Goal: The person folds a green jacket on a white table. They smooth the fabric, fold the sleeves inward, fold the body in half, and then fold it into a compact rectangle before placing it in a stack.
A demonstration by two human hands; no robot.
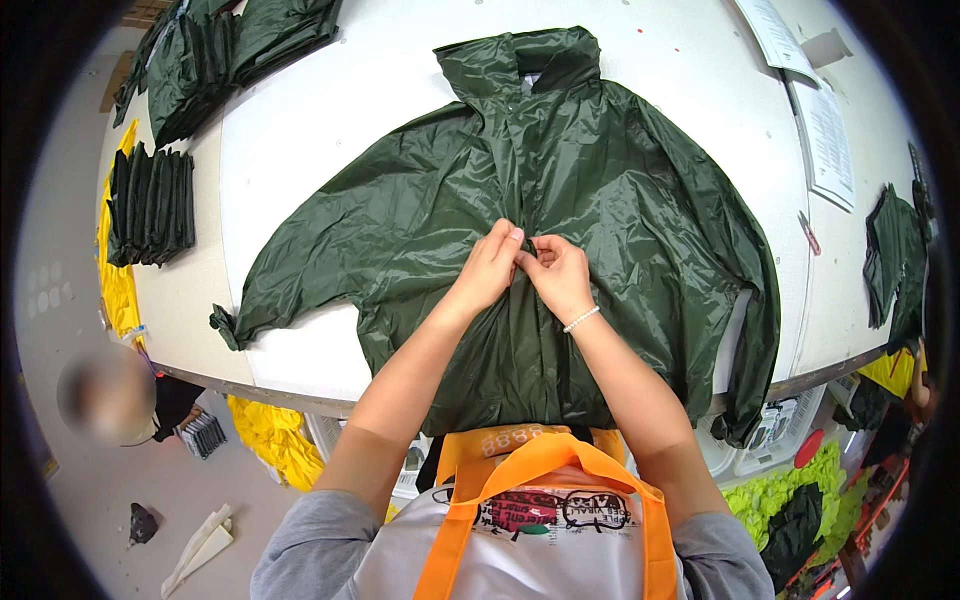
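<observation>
A dark green rain jacket (640,220) lies spread on the white table, its collar at the far side and its lower hem hanging over the near edge. Both sleeves stretch out to the sides. At the middle of the front placket, my left hand (490,262) pinches the jacket's fabric. Close beside it, my right hand (556,272) has its fingers curled and pressed together on the same placket. The exact bit of placket between the fingertips is hidden. A beaded bracelet circles my right wrist.
Folded dark green garments (150,205) are stacked at the left, near yellow fabric (120,260). More green garments lie far left. Printed sheets (825,140) and a small red cutter (809,234) lie at the right. Bins with garments stand below the table edge; a person is at lower left.
</observation>
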